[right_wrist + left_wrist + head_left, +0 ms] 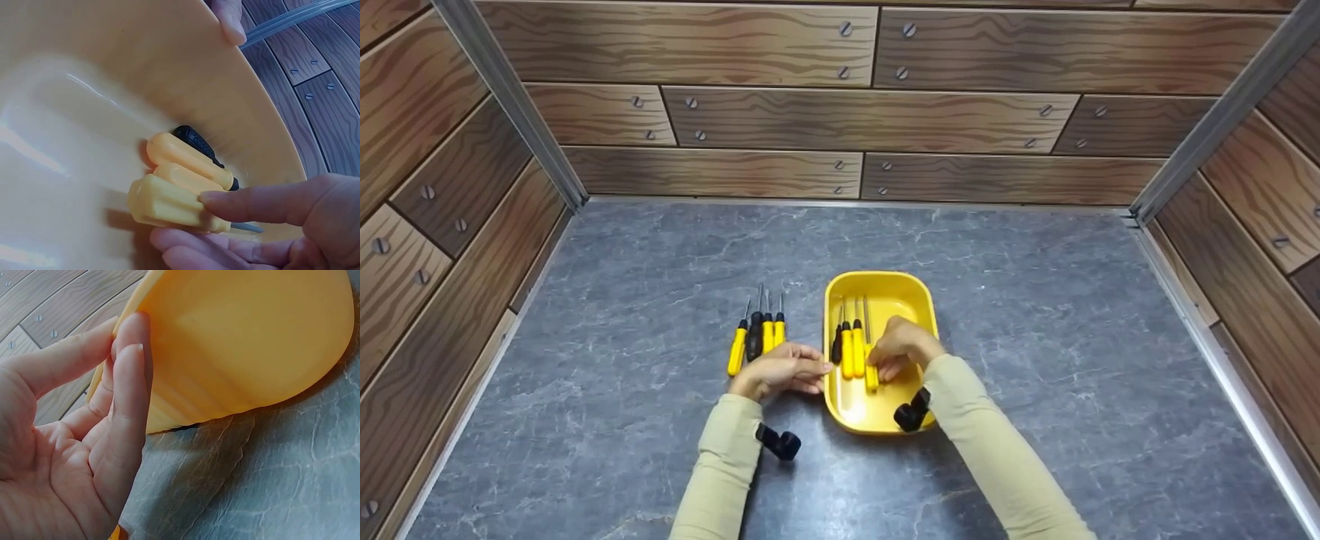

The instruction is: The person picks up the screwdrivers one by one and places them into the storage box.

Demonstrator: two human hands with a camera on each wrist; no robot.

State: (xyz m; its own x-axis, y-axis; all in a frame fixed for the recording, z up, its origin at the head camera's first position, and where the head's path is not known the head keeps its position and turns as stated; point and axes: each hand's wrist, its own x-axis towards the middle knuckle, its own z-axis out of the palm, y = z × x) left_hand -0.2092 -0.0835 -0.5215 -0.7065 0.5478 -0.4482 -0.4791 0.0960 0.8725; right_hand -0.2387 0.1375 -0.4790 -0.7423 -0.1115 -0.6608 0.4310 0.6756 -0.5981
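Note:
My left hand [781, 369] pinches the left rim of a yellow plastic tub [881, 416], thumb on one side of the wall and fingers on the other. Inside the tub, my right hand [906, 346] holds a yellow-handled screwdriver [169, 203] between thumb and fingers. Its shaft points toward the back of the tub. Two more yellow-handled screwdrivers [853, 352] and a small black-handled screwdriver [837, 346] lie side by side to its left, along the tub's left wall. In the right wrist view, the held handle partly covers its neighbour.
Left of the tub, several screwdrivers lie in a row on the grey marbled table [1035, 315]: yellow-handled ones [738, 351] and a black-handled one [754, 337]. My left hand partly hides them. Wood-patterned walls [780, 120] enclose the table at the back and sides.

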